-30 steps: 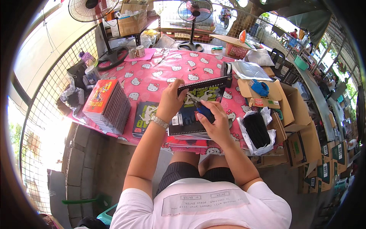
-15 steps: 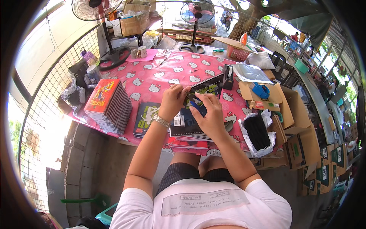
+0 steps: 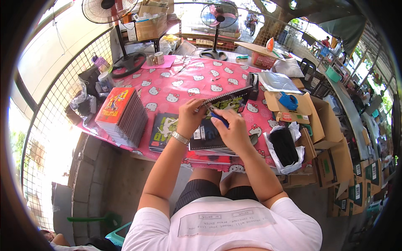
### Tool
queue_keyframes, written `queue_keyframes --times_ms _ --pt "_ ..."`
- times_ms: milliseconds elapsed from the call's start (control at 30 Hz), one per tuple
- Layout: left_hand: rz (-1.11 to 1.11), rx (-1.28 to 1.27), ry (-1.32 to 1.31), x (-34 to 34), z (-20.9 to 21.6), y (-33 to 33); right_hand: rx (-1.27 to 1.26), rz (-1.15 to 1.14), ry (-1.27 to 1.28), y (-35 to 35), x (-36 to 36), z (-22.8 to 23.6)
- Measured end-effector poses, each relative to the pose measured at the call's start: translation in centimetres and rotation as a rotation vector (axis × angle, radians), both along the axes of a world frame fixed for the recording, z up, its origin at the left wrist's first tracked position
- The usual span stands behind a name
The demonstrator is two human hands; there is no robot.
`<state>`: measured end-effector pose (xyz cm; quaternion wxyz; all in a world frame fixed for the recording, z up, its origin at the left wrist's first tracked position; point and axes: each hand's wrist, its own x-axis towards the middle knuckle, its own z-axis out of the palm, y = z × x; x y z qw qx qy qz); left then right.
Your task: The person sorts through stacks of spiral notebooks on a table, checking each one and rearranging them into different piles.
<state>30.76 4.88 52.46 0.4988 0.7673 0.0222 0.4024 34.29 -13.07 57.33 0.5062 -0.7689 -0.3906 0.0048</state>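
A dark spiral notebook with green lettering [image 3: 232, 99] lies tilted over a stack of dark notebooks [image 3: 204, 142] at the table's near middle. My left hand [image 3: 191, 113] is closed in a pinch at the left end of its coil binding. In my right hand [image 3: 231, 127], closed around it, is a small blue-handled tool [image 3: 220, 119] that looks like pliers; its tip meets the coil end beside my left fingertips. My fingers partly hide the tool's jaws. A smaller pile of dark and green notebooks [image 3: 162, 130] sits left of my left wrist.
Orange-covered spiral notebooks [image 3: 117, 109] are piled at the left. A black tape dispenser [image 3: 252, 85] stands beyond the tilted notebook. Toward the right are a blue tape roll [image 3: 288, 100], a bag of black strips [image 3: 283, 144] and open cardboard boxes [image 3: 335, 125]. Fans [image 3: 214, 54] stand at the back.
The tool's tip has come in closer to my left fingertips at the coil end. My left fingers have shifted slightly, and the whole view has moved a little.
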Motion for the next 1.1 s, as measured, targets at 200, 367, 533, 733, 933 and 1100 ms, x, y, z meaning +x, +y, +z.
queue_keyframes --times_ms 200,367,533,733,933,1100 --pt "0.210 0.175 -0.121 -2.7 -1.0 1.2 0.090 0.255 0.333 -1.1 0.1 -1.4" --pt "0.367 -0.618 -0.161 -7.1 -4.6 7.4 0.228 -0.198 0.122 -10.0 4.2 -6.5" --pt "0.572 -0.539 0.093 -13.2 -16.5 11.3 -0.317 -0.241 -0.083 -15.4 4.2 -20.5" --pt "1.063 0.252 0.590 -14.5 -19.3 9.2 -0.356 -0.240 -0.388 -17.2 6.1 -22.1" --pt "0.633 0.500 0.103 -7.4 -7.4 2.3 -0.566 -0.947 -0.500 -26.1 17.8 -20.8" --pt "0.006 0.861 0.035 -5.1 -2.8 -8.0 -0.894 -0.847 -0.447 -23.3 18.9 -23.1"
